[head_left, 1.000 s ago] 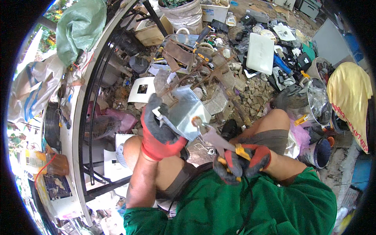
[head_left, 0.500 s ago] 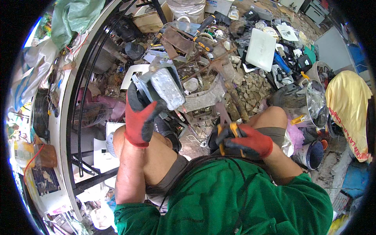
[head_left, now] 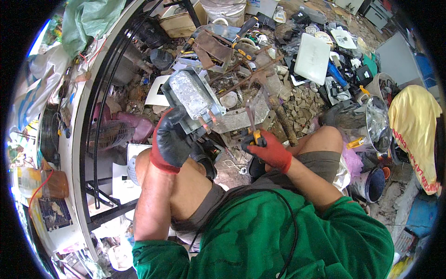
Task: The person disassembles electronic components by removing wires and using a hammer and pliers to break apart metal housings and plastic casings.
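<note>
My left hand [head_left: 173, 139], in a red and black glove, grips the lower end of an open metal casing [head_left: 213, 94]. Inside the casing lies a pale silvery, rough-surfaced block [head_left: 189, 93], tilted toward me. Two reddish, copper-coloured stubs [head_left: 212, 117] stick out at its near end, beside my left fingers. My right hand [head_left: 272, 151], gloved alike, is closed around the yellow-and-black handles of a pair of pliers [head_left: 251, 116]. The jaws point away from me, to the right of the casing and apart from it.
Below the casing lies a curved grey metal piece [head_left: 244, 118] among rubble. Hand tools, including a yellow-handled one [head_left: 245, 52], lie farther off. A white panel [head_left: 310, 58] tops a scrap heap at right. A metal frame [head_left: 104, 69] rises at left; a bucket [head_left: 377, 123] stands at right.
The casing has turned so its open face and the stubs show more. My right hand has moved forward and left, bringing the pliers nearer the casing, and their handles have come closer together.
</note>
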Action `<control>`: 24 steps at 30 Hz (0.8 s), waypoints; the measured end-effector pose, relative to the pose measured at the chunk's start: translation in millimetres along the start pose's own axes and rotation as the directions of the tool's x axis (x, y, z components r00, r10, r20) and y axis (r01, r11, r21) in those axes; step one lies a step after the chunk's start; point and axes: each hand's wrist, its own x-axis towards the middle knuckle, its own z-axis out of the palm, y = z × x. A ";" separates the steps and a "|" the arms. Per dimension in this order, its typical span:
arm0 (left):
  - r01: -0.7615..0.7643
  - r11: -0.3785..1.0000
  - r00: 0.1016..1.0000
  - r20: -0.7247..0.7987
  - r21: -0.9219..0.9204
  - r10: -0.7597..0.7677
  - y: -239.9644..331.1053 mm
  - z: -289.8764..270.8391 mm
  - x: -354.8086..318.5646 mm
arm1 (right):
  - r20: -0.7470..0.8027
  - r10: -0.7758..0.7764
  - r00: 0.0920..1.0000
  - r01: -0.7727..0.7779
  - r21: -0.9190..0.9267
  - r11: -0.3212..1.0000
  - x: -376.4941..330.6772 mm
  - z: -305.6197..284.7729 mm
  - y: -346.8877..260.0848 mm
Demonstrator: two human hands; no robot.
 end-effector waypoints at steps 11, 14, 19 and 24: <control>-0.040 0.987 0.996 -0.090 -0.157 0.026 -1.6 -2.0 -2.2 | -0.083 0.172 0.981 -0.177 -0.051 0.983 8.6 -2.7 19.9; -0.105 0.969 0.994 -0.045 -0.222 0.098 -4.2 -5.1 -3.3 | -0.152 0.275 0.950 -0.303 -0.223 0.927 9.1 -0.4 0.2; -0.138 0.915 0.971 0.132 -0.379 0.200 2.2 6.7 -2.6 | -0.052 0.149 0.988 -0.151 -0.037 0.988 16.2 -8.7 62.6; -0.114 0.912 0.985 0.072 -0.394 0.154 -28.3 -27.8 -7.5 | -0.062 0.072 0.995 -0.081 -0.164 0.983 21.0 -2.7 66.1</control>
